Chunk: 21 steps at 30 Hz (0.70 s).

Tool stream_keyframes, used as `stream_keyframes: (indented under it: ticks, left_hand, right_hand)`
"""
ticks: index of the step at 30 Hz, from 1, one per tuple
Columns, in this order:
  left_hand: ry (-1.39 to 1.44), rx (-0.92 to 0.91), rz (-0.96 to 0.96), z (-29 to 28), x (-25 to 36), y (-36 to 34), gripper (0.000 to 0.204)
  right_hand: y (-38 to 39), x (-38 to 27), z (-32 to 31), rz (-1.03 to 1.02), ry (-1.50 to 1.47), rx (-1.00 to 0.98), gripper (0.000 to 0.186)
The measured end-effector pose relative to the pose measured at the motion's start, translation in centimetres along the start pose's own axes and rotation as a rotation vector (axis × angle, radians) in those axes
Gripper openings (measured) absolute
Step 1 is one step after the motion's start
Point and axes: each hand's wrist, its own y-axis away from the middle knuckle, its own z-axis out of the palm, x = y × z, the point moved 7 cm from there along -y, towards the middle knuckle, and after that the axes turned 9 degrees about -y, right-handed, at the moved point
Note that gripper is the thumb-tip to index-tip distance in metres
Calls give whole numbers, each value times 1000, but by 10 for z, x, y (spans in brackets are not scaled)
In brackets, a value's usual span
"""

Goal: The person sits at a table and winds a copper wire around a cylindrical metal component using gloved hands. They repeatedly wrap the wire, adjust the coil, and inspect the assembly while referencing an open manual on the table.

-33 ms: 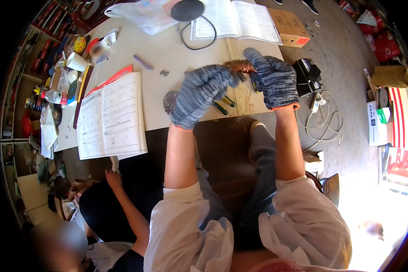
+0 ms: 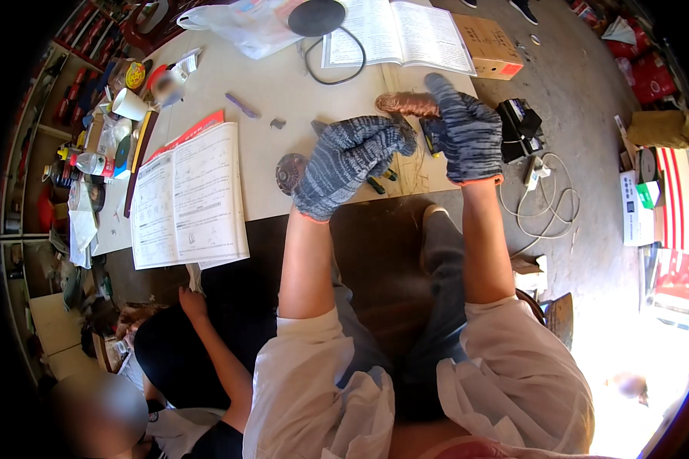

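Observation:
Both my hands wear dark grey knitted gloves with orange cuffs. My right hand (image 2: pixel 468 138) is closed on one end of a coil of copper wire (image 2: pixel 409 104), which sticks out to the left above the table. Just below the coil, my left hand (image 2: pixel 352 162) has its fingertips pinched together; what they hold, if anything, is too small to make out. A tool with black and yellow-green handles (image 2: pixel 377 185) lies partly under my left hand. A round dark metal part (image 2: pixel 290 173) rests beside my left wrist. Under my right hand shows a black and yellow thing (image 2: pixel 432 144).
An open booklet (image 2: pixel 187 195) overhangs the table's (image 2: pixel 275 92) front edge at left. Farther back are a plastic bag (image 2: pixel 241 27), a black disc with a cable (image 2: pixel 316 17), another open book (image 2: pixel 406 38) and a cardboard box (image 2: pixel 488 46). A co-worker's arm (image 2: pixel 218 348) is at lower left.
My left hand has shifted slightly to the right, its fingertips closer to my right hand. The copper coil has turned a little and shows more of its length.

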Motion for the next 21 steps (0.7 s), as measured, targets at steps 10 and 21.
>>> stream_keyframes:
  ticks: [10, 21]
  left_hand:
    - [12, 114, 96, -21, -7, 2, 23]
    - [-162, -44, 83, 3, -6, 1, 20]
  right_hand:
    - [18, 18, 23, 509, -1116, -295, 21]
    - [1, -2, 10, -27, 115, -73, 48]
